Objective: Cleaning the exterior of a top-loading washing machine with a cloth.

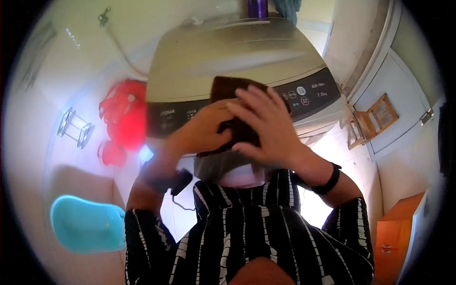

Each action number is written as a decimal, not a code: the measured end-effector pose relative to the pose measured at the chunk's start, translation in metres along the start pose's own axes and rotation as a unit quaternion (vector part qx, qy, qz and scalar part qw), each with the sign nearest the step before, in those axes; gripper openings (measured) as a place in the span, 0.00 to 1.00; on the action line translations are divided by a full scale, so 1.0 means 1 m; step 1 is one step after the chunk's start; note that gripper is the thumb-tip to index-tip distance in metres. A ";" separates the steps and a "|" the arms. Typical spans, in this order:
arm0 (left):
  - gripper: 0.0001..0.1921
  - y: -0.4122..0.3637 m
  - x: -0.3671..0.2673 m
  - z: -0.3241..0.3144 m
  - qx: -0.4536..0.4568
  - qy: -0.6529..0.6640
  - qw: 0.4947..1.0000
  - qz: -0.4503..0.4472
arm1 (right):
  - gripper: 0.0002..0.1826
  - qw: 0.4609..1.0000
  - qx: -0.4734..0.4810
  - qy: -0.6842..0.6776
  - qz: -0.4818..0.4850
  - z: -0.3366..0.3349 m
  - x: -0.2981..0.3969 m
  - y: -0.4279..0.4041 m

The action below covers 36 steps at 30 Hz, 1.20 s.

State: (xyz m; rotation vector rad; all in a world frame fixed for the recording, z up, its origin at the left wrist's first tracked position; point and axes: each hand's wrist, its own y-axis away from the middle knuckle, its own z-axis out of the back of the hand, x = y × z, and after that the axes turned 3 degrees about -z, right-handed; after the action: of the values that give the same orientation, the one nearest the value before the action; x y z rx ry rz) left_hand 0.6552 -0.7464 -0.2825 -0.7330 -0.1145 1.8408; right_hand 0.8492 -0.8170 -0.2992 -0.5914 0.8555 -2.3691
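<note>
A dark brown cloth [228, 86] lies bunched at the front edge of a top-loading washing machine [213, 46], over part of its dark control panel [310, 93]. My left hand [206, 126] is on the cloth from the left, its fingers curled over it. From the right my right hand [269, 124] rests on the same cloth with its fingers spread. The fingertips of both hands meet near the cloth's middle. Below the hands, a greyish, see-through item [213, 165] hangs in front of my striped shirt; what it is I cannot tell.
Red plastic bags or basins [128, 124] stand left of the machine, beside a metal rack [75, 128]. A turquoise basin [87, 224] is at lower left. To the right are a small wooden chair [374, 119] and an orange wooden cabinet [395, 235]. A purple container [258, 9] stands behind the lid.
</note>
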 end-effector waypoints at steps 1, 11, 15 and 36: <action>0.19 0.005 0.001 0.011 0.002 0.002 1.000 -0.008 | 0.35 0.999 0.014 -0.030 -0.006 -0.001 0.001 0.000; 0.17 0.056 0.018 0.038 -0.108 -0.239 0.956 0.131 | 0.26 0.997 0.069 0.010 -0.042 0.029 -0.051 0.014; 0.17 0.062 0.013 0.036 -0.110 -0.262 0.951 0.126 | 0.25 0.990 0.046 0.077 -0.112 0.050 -0.102 0.019; 0.15 0.055 0.012 0.032 -0.099 -0.286 0.945 0.121 | 0.19 0.983 -0.062 0.055 -0.165 0.069 -0.150 0.085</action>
State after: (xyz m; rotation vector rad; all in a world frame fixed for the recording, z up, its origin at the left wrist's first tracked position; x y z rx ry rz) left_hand 0.5901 -0.7492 -0.2844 -0.3328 -0.6179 2.2583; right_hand 1.0301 -0.8086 -0.3407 -0.7041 1.0283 -2.6816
